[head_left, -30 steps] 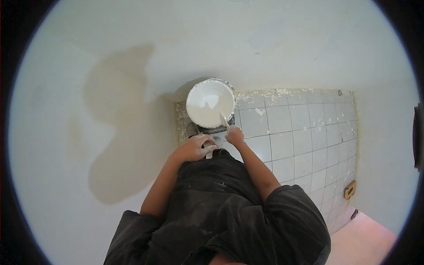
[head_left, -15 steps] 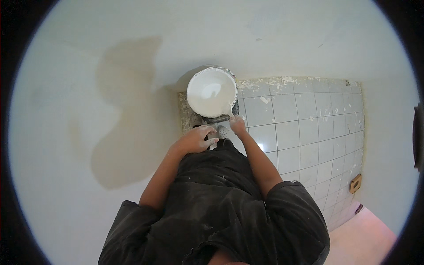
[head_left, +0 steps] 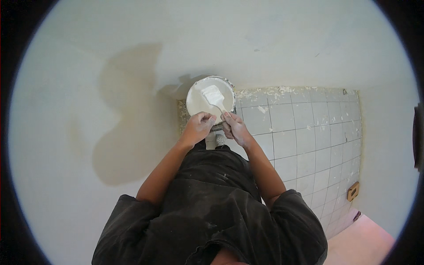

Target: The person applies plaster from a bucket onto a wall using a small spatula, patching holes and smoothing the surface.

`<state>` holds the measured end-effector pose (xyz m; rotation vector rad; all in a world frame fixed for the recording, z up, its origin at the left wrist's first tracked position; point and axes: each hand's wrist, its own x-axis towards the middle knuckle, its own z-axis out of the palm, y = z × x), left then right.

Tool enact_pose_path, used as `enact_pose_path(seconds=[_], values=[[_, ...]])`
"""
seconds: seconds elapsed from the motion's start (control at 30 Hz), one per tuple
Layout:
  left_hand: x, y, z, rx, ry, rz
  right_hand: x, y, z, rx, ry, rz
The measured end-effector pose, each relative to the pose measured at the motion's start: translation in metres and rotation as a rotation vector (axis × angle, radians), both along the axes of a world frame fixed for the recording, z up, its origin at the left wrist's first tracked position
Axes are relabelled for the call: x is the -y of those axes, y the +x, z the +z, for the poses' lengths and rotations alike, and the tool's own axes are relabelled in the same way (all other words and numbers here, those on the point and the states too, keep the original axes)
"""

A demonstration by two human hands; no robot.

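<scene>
In the head view, your right hand (head_left: 235, 129) grasps the flat white-coated tool (head_left: 213, 95) over the bucket (head_left: 189, 98); your left hand (head_left: 197, 128) curls nearby, its hold unclear. Tilting the loaded head beyond the rim could drip onto the tiles (head_left: 283, 147).

From my end I cannot tell whether bristles or a blade lie under the white coat on the flat-headed tool (head_left: 213, 94), whose handle end disappears in the right hand (head_left: 237, 129). The left hand (head_left: 197, 128) hides the bucket's (head_left: 193, 100) rim around seven o'clock, its pinch too small to judge. In my view the dark object (head_left: 417, 138) at three o'clock and the black shirt (head_left: 207, 198) at six are cut off.
</scene>
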<state>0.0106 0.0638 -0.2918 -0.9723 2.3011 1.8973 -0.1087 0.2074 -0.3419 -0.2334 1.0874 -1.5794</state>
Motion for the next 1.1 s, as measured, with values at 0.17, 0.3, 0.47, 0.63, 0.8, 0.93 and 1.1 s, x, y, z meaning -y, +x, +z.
enact_pose_path(seconds=[0.17,0.3,0.47,0.63,0.8,0.93,1.1], values=[[-0.01,-0.018,0.036,-0.181,0.174,0.182,0.008,0.004,0.052,-0.067,-0.044,-0.04],[-0.011,-0.026,0.058,-0.317,0.185,0.163,0.014,0.007,0.072,-0.152,-0.026,-0.069],[-0.003,-0.029,0.062,-0.288,0.181,0.201,0.019,0.008,0.08,-0.301,-0.059,-0.095],[0.007,-0.032,0.073,-0.366,0.166,0.186,0.032,0.009,0.077,-0.582,-0.069,-0.204],[0.025,-0.041,0.086,-0.506,0.103,0.142,0.049,0.015,0.108,-0.511,-0.069,-0.252],[0.03,-0.048,0.106,-0.602,0.049,0.136,0.066,0.021,0.12,-0.491,-0.196,-0.496],[0.032,-0.049,0.12,-0.593,0.109,0.139,0.078,0.023,0.127,-0.276,-0.398,-0.631]])
